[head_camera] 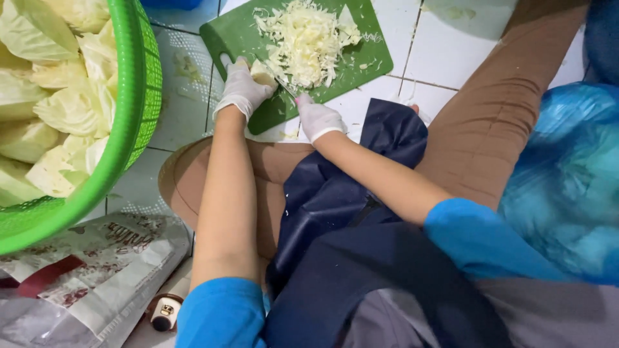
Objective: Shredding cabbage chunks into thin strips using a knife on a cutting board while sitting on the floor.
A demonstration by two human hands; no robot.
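Upper centre of the frame: gloved left hand [242,87] clamped on a pale cabbage wedge [262,73] on the green plastic cutting board [361,61]; gloved right hand [317,119] closed round a knife [284,84]; blade just beside those fingertips, so a slip could nick them; shredded cabbage pile [306,42] crowds the edge.

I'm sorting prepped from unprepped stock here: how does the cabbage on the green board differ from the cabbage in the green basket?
The cabbage on the cutting board is cut into fine shreds; the cabbage in the basket is in big whole leaves and chunks. The shreds form one low, loose heap on the flat cutting board; the chunks pile high inside the mesh basket. Both are pale yellow-green.
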